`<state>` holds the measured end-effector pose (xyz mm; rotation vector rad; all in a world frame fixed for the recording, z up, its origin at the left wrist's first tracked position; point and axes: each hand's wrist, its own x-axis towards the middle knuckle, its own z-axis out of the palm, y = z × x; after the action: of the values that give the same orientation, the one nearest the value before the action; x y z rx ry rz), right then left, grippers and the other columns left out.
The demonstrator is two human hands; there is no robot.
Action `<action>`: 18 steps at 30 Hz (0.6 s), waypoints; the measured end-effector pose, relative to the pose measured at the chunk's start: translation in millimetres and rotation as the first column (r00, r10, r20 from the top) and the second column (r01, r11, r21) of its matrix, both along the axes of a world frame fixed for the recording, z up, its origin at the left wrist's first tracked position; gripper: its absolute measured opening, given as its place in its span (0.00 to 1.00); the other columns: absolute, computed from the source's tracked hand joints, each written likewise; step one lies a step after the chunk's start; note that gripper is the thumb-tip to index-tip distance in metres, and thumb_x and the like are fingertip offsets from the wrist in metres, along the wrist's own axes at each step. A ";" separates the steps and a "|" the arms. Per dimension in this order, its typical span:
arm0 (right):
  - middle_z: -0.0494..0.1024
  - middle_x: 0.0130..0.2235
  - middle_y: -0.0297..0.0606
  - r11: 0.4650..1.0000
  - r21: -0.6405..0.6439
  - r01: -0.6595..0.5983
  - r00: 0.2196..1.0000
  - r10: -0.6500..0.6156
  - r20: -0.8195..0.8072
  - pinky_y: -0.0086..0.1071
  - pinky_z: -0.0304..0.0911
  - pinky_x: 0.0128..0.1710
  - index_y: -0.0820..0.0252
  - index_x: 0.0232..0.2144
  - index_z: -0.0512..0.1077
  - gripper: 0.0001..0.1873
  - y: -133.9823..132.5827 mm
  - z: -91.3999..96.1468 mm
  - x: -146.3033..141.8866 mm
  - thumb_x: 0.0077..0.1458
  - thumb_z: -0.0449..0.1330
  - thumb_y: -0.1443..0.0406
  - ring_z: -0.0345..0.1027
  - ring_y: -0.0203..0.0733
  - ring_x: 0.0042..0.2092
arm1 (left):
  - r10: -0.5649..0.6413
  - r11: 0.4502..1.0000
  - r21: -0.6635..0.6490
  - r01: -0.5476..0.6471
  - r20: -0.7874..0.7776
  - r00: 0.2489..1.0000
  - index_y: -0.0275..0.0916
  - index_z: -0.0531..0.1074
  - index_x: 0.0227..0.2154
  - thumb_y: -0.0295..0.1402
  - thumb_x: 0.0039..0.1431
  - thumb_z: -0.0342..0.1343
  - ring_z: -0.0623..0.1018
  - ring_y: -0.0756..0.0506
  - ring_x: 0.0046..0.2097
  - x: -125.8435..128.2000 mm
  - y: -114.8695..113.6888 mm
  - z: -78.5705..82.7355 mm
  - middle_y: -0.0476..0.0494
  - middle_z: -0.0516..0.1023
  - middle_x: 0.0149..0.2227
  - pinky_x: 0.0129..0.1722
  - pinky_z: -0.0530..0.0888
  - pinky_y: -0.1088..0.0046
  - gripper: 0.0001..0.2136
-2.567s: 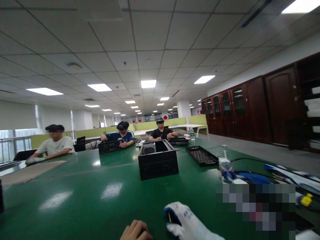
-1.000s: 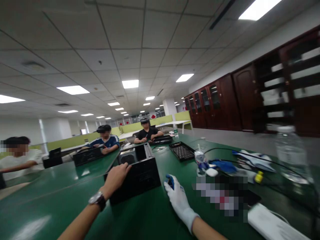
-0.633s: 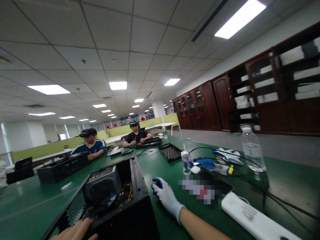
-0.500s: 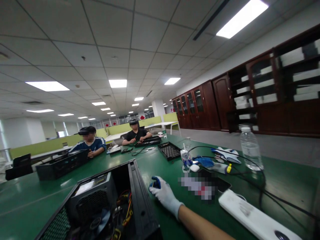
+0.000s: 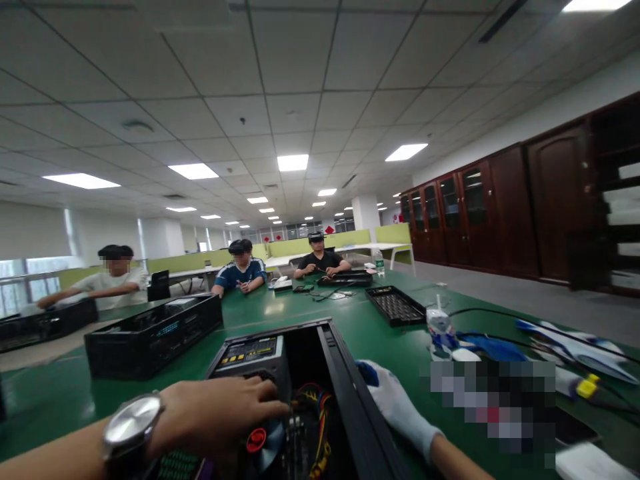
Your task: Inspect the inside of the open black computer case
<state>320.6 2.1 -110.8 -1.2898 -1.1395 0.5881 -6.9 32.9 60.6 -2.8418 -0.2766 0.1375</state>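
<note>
An open black computer case [image 5: 350, 400] stands right in front of me on the green table [image 5: 390, 340]. Inside it are a grey power supply [image 5: 250, 350], coloured wires [image 5: 320, 413] and a red round part [image 5: 256, 440]. My bare left hand [image 5: 215, 417], a silver watch [image 5: 133, 427] on its wrist, reaches into the case with fingers stretched over the power supply's near edge. My right hand [image 5: 397, 403], in a white glove with blue tips, lies flat on the table against the case's right wall. Its fingertips are partly hidden by the wall.
A second black case [image 5: 155, 333] stands to the left, and a black grid tray [image 5: 395, 307] lies further back. To the right are a small carton [image 5: 439, 323], blue cloth [image 5: 487, 347], cables and a white power strip [image 5: 590, 463]. Three people sit at the far side.
My left hand pulled the case across the table close to me and now reaches inside it. My right hand stayed on the table beside it. My view swung back to the left.
</note>
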 end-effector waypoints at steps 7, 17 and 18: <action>0.83 0.41 0.47 0.996 0.086 0.023 0.999 -0.020 -0.035 0.48 0.72 0.48 0.58 0.37 0.78 0.25 -1.0 4.6 -0.2 0.42 0.69 0.49 0.77 0.61 0.47 | -0.168 0.949 0.208 0.235 -0.296 0.940 0.48 0.68 0.56 0.29 0.47 0.70 0.79 0.37 0.44 22.6 9.4 -34.9 0.38 0.77 0.48 0.39 0.78 0.62 0.31; 0.83 0.42 0.42 0.959 0.282 -0.036 0.964 -0.041 0.263 0.42 0.72 0.47 0.61 0.46 0.79 0.27 -33.4 143.8 -27.2 0.50 0.69 0.50 0.77 0.51 0.45 | -0.041 0.950 0.311 0.024 0.047 0.998 0.58 0.41 0.71 0.24 0.36 0.74 0.64 0.33 0.66 -45.6 -18.5 42.9 0.41 0.57 0.70 0.61 0.70 0.54 0.62; 0.83 0.41 0.41 0.964 0.235 -0.123 0.921 0.023 0.389 0.41 0.72 0.47 0.60 0.46 0.79 0.25 -36.0 159.5 -43.2 0.50 0.70 0.52 0.77 0.50 0.44 | -0.040 0.947 0.321 0.010 0.088 0.995 0.56 0.41 0.71 0.23 0.37 0.71 0.63 0.33 0.67 -58.3 -20.6 47.5 0.42 0.56 0.70 0.62 0.70 0.54 0.61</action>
<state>277.4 -33.9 48.7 -1.1681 -1.5398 0.2310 -65.2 12.3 108.1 -2.5297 -0.2560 -0.0438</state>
